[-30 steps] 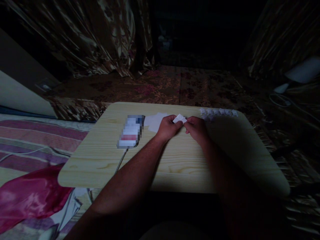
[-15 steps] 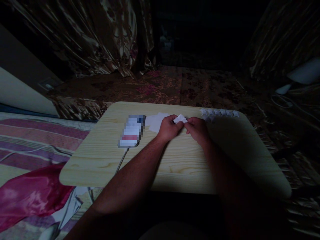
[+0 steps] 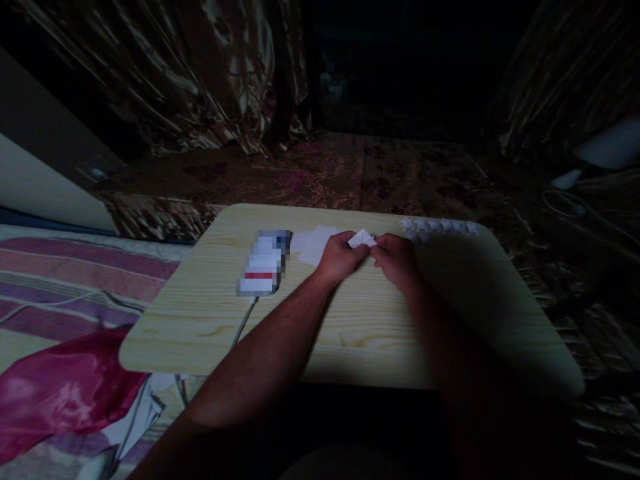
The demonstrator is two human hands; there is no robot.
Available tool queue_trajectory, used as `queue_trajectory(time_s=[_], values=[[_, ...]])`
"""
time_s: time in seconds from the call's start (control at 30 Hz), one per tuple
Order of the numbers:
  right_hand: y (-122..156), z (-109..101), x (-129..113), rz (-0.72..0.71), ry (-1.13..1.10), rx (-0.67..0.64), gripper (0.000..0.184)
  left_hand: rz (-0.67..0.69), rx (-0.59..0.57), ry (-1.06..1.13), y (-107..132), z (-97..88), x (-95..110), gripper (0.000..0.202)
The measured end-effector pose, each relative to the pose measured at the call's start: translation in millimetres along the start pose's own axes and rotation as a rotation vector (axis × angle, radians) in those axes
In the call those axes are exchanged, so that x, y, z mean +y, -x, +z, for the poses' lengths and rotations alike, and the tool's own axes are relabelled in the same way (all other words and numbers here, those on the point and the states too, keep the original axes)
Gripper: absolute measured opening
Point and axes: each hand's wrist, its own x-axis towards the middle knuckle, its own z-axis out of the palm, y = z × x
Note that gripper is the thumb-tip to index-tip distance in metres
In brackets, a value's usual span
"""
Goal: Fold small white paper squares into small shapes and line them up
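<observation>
A small folded piece of white paper [image 3: 362,238] with creases on its face is held over the wooden table [image 3: 365,320]. My left hand [image 3: 339,257] pinches its left side, thumb along the lower edge. At its right corner, the fingers of my right hand [image 3: 396,257] are closed on the same paper. White paper sheets [image 3: 311,245] lie flat just left of my left hand. Beyond my right hand stands a row of several small folded white paper pieces [image 3: 440,226], with a few more [image 3: 417,237] in shadow in front of them.
A phone [image 3: 263,263] with a blurred screen lies left of my left forearm, a cable [image 3: 244,323] running from its lower end. Left of the table is a bed with striped cover [image 3: 145,260] and a pink cloth [image 3: 70,387]. A white lamp [image 3: 610,143] stands at right.
Very little differs. Both hands stay on the folded paper, and my right hand has shifted very slightly.
</observation>
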Motion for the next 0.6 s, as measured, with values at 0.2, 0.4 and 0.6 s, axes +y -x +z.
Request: queue_trajectory(time_s=[0.2,0.4,0.6], values=[[-1.1,1.1,5.2,-0.046,0.047,0.013,0.011,-0.031,-0.002,0.071,-1.0,-0.5,-3.4,0.018],[0.8,0.0,1.2,-0.035,0.005,0.012,0.013,-0.074,0.008,0.251,-1.5,4.5,-3.6,0.016],[2.7,0.0,-1.8,-0.026,-0.083,-0.014,0.017,-0.147,0.008,0.482,-1.9,9.2,1.5,0.021]])
